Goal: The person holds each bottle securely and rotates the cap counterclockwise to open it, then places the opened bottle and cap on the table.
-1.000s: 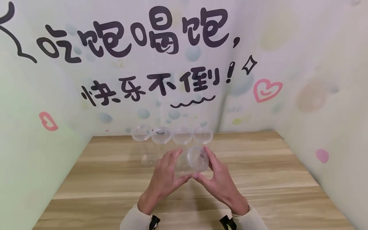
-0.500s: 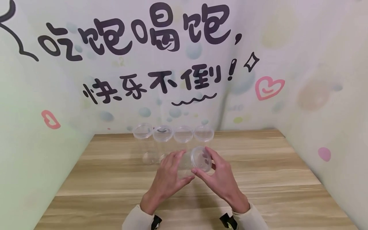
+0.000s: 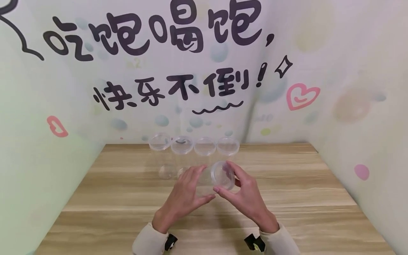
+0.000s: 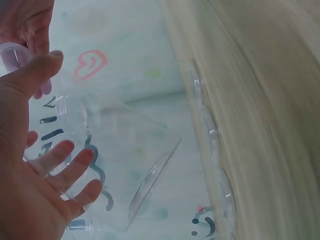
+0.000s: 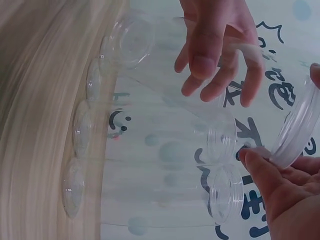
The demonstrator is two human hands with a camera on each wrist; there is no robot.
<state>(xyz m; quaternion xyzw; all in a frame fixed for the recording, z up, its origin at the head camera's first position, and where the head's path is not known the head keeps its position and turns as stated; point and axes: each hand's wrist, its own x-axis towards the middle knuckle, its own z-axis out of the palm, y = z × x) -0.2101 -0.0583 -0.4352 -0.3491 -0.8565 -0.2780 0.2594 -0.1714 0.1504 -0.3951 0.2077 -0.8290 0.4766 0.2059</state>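
A clear plastic jar (image 3: 204, 182) is held tilted above the table, its lidded end towards the right. My left hand (image 3: 183, 193) grips the jar's body, thumb below and fingers on the far side. In the left wrist view its round base (image 4: 155, 175) points away from the palm. At the other end, my right hand (image 3: 247, 194) holds the round clear lid (image 3: 223, 175) by its rim between thumb and fingers. The right wrist view shows the lid edge-on beside the right thumb. I cannot tell whether the lid sits tight on the jar.
Several clear lidded jars (image 3: 205, 146) stand upright in a row at the back of the wood-grain table (image 3: 287, 184), just beyond my hands. Behind them rises a pale wall (image 3: 143, 124) with black lettering and pink hearts. More walls close off both sides.
My right thumb has moved up onto the lid's rim, and the held jar has shifted slightly right. My left hand keeps its grip. The standing jars have not moved; the head view has tilted down slightly.
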